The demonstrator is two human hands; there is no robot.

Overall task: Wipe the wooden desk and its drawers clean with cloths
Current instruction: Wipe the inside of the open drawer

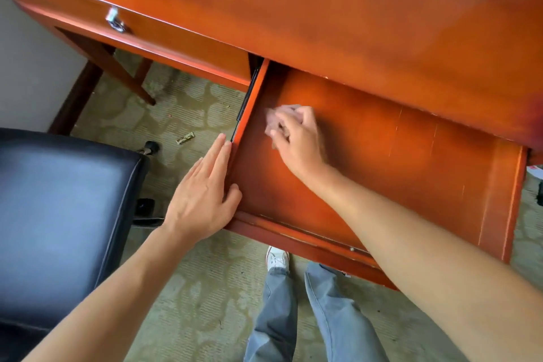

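The glossy orange-brown wooden worktop (pixel 352 9) stood over a worn, patterned greenish carpet (pixel 191 303), with a black padded chair (pixel 58 214) at the left. Its right drawer (pixel 411 161) was pulled open; the left drawer (pixel 152 35), with a metal pull, was closed. Inside the open drawer, the right hand (pixel 296 138) gripped a small, pale, blurred cloth (pixel 277 119) against the bottom. The left hand (pixel 202 194) lay flat, fingers straight, along the drawer's left wall.

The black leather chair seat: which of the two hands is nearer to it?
Left. The left hand rests flat on the open drawer's left wall beside the black leather chair seat; the right hand is inside the drawer.
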